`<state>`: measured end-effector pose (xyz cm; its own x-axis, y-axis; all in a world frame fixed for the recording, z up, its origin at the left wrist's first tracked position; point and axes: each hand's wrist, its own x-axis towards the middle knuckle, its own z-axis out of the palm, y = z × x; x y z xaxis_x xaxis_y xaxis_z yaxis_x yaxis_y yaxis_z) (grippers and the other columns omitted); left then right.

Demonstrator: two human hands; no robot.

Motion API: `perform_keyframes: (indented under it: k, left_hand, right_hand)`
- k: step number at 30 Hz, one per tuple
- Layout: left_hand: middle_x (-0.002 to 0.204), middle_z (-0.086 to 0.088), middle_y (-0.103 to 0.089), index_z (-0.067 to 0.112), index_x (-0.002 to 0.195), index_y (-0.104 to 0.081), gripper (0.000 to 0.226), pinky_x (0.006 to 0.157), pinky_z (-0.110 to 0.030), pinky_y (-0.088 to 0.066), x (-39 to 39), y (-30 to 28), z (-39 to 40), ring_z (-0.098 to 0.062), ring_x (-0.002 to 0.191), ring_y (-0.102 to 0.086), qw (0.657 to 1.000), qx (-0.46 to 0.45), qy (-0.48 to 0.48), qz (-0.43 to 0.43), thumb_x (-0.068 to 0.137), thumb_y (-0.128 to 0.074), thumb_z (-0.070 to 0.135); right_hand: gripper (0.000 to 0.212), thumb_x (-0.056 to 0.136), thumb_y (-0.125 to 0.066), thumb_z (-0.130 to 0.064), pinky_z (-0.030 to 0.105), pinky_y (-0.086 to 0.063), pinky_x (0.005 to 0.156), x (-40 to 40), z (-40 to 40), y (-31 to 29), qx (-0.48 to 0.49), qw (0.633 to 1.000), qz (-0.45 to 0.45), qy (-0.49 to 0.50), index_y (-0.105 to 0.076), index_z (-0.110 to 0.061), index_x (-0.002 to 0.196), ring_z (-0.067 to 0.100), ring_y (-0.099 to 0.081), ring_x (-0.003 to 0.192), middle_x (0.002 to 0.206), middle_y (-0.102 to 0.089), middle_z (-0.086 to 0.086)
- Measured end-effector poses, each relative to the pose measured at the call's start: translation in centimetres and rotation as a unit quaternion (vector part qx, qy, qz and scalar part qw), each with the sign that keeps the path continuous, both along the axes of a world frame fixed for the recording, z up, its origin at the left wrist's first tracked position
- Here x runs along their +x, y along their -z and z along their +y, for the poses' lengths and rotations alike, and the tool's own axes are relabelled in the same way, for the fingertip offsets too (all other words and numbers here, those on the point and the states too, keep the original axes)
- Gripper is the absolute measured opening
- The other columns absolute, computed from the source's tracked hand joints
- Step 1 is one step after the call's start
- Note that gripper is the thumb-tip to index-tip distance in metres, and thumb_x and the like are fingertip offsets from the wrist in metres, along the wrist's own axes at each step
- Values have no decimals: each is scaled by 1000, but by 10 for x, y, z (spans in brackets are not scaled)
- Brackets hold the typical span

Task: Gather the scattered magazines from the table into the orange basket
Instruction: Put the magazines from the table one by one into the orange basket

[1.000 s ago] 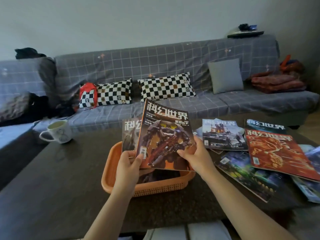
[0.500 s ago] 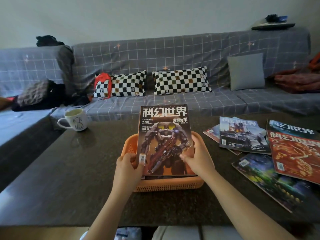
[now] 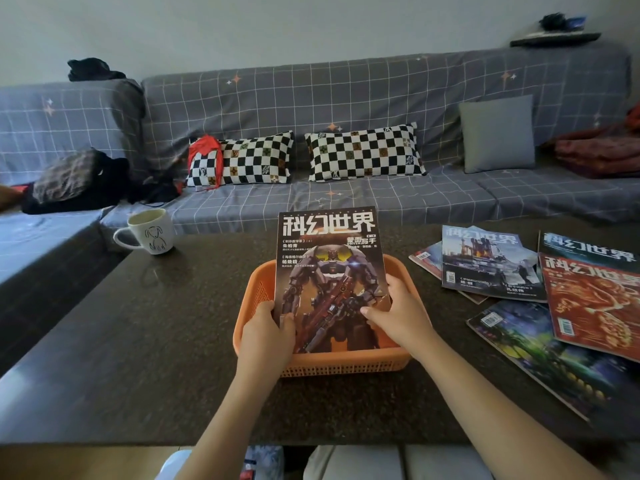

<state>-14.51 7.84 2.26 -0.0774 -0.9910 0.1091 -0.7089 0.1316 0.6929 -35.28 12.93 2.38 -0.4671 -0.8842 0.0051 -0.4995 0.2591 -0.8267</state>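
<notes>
A magazine with a robot on its cover (image 3: 329, 271) lies tilted in the orange basket (image 3: 343, 365) at the middle of the dark table; its far end sticks out over the basket's back rim. My left hand (image 3: 266, 334) grips its near left edge. My right hand (image 3: 398, 313) holds its near right edge. Several more magazines lie scattered on the table to the right: a blue-grey one (image 3: 488, 265), a red one (image 3: 595, 306), a dark green one (image 3: 554, 355) and a dark one (image 3: 588, 251) behind. What lies under the robot magazine is hidden.
A white mug (image 3: 150, 232) stands at the table's far left edge. Behind the table (image 3: 138, 341) runs a grey checked sofa (image 3: 346, 98) with two chequered pillows, a grey cushion and heaps of clothes. My knees show under the near edge.
The robot magazine has come down from upright above the basket to lying in it, covering the magazine behind it. My view has shifted left, so the scattered magazines sit further right.
</notes>
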Motion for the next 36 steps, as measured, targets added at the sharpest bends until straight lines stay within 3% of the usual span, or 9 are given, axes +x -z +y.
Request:
perform_keyframes:
  k: [3, 5, 11, 15, 18, 21, 24, 27, 36]
  left_hand:
    - [88, 10, -63, 14, 130, -46, 42, 47, -16, -35, -1, -2, -6, -1, 66, -56, 1000, 28, 4, 3, 95, -51, 36]
    - [101, 5, -65, 15, 136, -39, 46, 50, -14, -36, -4, -4, -9, 1, 69, -56, 998, 47, 38, 17, 96, -51, 35]
    - [127, 0, -59, 15, 130, -38, 46, 82, -27, -41, -11, -8, -10, -18, 115, -56, 991, 84, 73, 78, 92, -60, 29]
    - [141, -5, -48, 10, 137, -30, 60, 101, -37, -44, -13, -12, -5, -22, 129, -47, 988, 97, 80, 94, 91, -61, 33]
    - [161, -12, -8, 8, 152, -5, 79, 120, -46, -9, -20, -16, 7, -27, 148, -6, 994, 63, 78, 39, 94, -54, 33]
    - [161, -8, 7, 10, 153, -3, 74, 116, -40, 12, -32, -22, 23, -21, 147, 15, 995, -35, 98, 0, 98, -49, 29]
    - [162, 2, -4, 18, 150, -22, 60, 120, -45, -9, -55, -30, 42, -19, 148, 4, 985, -75, 150, 32, 98, -49, 26]
    - [155, 5, -29, 23, 145, -36, 50, 115, -36, -26, -88, -35, 58, -14, 144, -21, 975, -77, 198, 58, 97, -50, 28]
    - [134, 6, -52, 25, 132, -53, 38, 108, -31, -34, -196, -20, 92, -11, 126, -43, 945, -48, 322, 34, 94, -54, 22]
  right_hand:
    - [68, 80, -69, -34, 10, -30, 60, -1, -1, -2, 4, 999, -33, 4, -36, -25, 138, 5, -52, 102, 129, -56, -8]
    - [63, 79, -68, -37, 11, -30, 57, 0, -2, -3, 22, 1000, -19, 4, -39, -26, 134, 7, -54, 102, 125, -58, -9]
    - [56, 76, -71, -40, 14, -29, 54, 5, -3, -5, 62, 998, 17, 29, -44, -23, 123, 15, -57, 103, 118, -59, -6]
    - [64, 77, -72, -37, 22, -38, 70, 6, -1, -8, 69, 998, 1, 8, -40, -22, 130, 17, -54, 113, 127, -56, -4]
    - [73, 79, -70, -36, 29, -41, 85, 5, 6, -11, 52, 998, -29, 11, -33, -20, 140, 19, -48, 123, 138, -48, -1]
    - [76, 83, -67, -32, 37, -38, 101, 0, 20, -16, -5, 998, -49, 36, -25, -18, 145, 21, -41, 131, 147, -38, 3]
    - [61, 85, -66, -29, 32, -40, 97, -11, 40, -22, -47, 997, -34, 59, -39, -18, 138, 17, -48, 124, 140, -48, 2]
    - [45, 85, -65, -27, 28, -41, 89, -31, 63, -24, -76, 993, -35, 89, -52, -20, 127, 13, -52, 117, 130, -56, -3]
    - [30, 87, -62, -25, 27, -40, 75, -114, 133, 5, -45, 975, -8, 216, -59, -20, 117, 16, -57, 108, 118, -61, 1]
